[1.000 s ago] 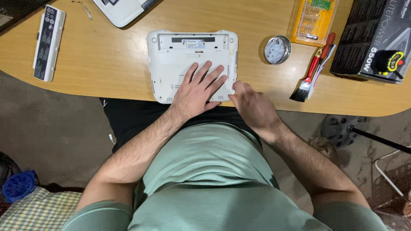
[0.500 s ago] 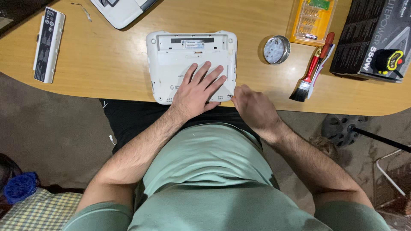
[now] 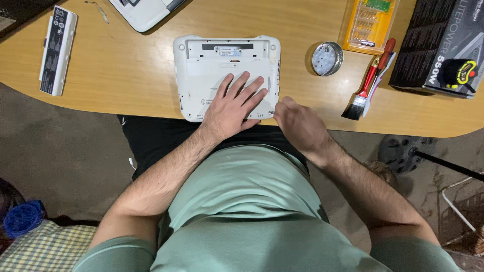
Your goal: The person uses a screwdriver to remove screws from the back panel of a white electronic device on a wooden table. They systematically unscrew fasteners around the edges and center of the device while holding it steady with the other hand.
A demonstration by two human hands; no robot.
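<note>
Beneath the flat left hand (image 3: 233, 106), fingers spread, the upturned white laptop (image 3: 227, 75) stayed pinned at the desk (image 3: 126, 90) edge; the right hand (image 3: 297, 123), loosely curled and empty, had barely shifted at its near corner.

My white laptop base (image 3: 227, 75) lies on the tan wooden table (image 3: 126, 75). To its right: a silver round tin (image 3: 327, 58), a red-handled brush (image 3: 370, 83), a yellow bit case (image 3: 370, 22), a black box (image 3: 436, 45). To its left: a white-and-black battery (image 3: 58, 49). My shirt (image 3: 252, 211) is sage green.
</note>
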